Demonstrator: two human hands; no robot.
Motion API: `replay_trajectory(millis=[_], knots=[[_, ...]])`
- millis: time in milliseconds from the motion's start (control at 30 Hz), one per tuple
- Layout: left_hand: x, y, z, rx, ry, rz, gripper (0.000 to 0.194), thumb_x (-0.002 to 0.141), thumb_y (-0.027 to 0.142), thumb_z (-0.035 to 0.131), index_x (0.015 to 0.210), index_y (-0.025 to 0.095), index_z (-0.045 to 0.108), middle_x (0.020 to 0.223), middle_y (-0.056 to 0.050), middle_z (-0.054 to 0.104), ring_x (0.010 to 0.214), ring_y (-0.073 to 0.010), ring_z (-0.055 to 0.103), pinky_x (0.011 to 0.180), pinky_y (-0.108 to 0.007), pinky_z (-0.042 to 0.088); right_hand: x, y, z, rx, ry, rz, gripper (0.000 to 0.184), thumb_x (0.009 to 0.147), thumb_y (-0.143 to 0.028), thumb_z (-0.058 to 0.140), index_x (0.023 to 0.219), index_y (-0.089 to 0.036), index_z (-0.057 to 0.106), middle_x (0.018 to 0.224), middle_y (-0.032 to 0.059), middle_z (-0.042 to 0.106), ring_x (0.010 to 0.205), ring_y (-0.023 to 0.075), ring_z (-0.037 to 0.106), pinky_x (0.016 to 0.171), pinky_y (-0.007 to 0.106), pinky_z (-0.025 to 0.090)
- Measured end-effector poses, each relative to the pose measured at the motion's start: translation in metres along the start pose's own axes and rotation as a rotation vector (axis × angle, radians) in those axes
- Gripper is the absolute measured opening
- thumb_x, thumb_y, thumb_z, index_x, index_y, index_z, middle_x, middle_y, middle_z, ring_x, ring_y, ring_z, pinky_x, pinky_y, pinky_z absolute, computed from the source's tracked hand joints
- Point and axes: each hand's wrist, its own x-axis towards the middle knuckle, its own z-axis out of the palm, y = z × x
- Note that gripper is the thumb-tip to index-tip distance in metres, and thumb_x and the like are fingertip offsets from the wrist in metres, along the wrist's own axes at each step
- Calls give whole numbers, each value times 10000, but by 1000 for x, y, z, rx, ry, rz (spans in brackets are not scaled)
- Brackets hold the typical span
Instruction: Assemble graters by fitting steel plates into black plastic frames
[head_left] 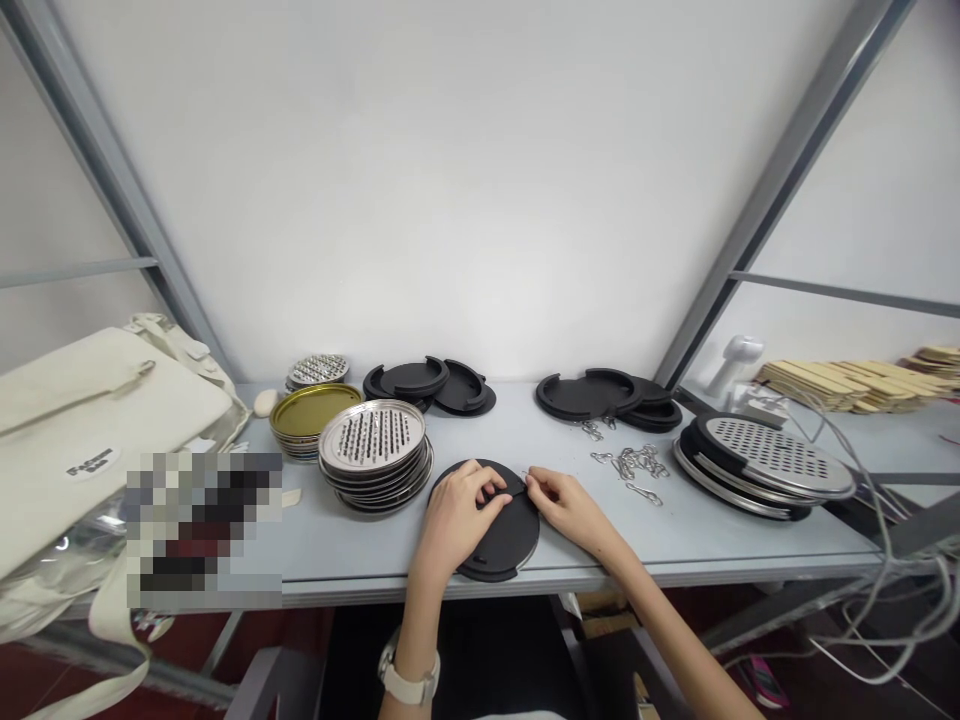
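Note:
A black round plate with a raised rim piece lies near the table's front edge. My left hand rests over its left half, fingers curled and thumb close to the index finger; what they pinch, if anything, is hidden. At the plate's right edge, my right hand has thumb and index finger pressed together on a thin piece of wire, hard to make out. Several metal wire clips lie loose to the right. Left of the plate stands a stack of round metal grater discs.
Gold-coloured round lids are stacked at the back left. More black round holders lie along the wall, with one group and another group. Perforated discs and wooden strips are at right; a cream bag is at left.

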Motion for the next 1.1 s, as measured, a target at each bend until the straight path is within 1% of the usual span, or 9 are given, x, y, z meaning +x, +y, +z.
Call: replay_trajectory(millis=[167,500,667,933,1100], knots=[[-1,0,0,5,5,-3,81,834,280,604,886,250,659,872,8,602,769,-147,557,746,-275,432,0,0,1,7,21,-5,248,927,-305,383,698,-210,376,583,-63,348,550,110,347,533,235,282],[1,1,0,10,4,-11,89,829,281,603,885,249,665,864,5,600,761,-147,554,732,-276,433,0,-5,-5,-58,-34,-21,305,959,-331,347,680,-211,363,571,-58,386,550,121,399,554,246,289],[0,1,0,7,0,-12,92,829,286,601,888,252,663,853,5,593,749,-145,548,723,-275,432,-1,-6,-7,-58,-54,-45,306,966,-326,339,692,-206,405,598,-48,425,573,124,420,568,250,307],[0,2,-1,16,1,-10,86,834,284,601,889,259,662,850,13,591,743,-142,550,717,-265,429,0,0,-2,-88,18,-15,309,947,-312,359,659,-205,382,558,-54,397,531,116,395,543,249,280],[0,1,-1,16,-2,-7,79,836,285,604,889,263,659,849,18,585,744,-140,546,718,-262,423,1,-1,-3,-77,-17,-9,314,955,-326,344,663,-209,348,566,-53,379,542,121,389,552,250,281]])
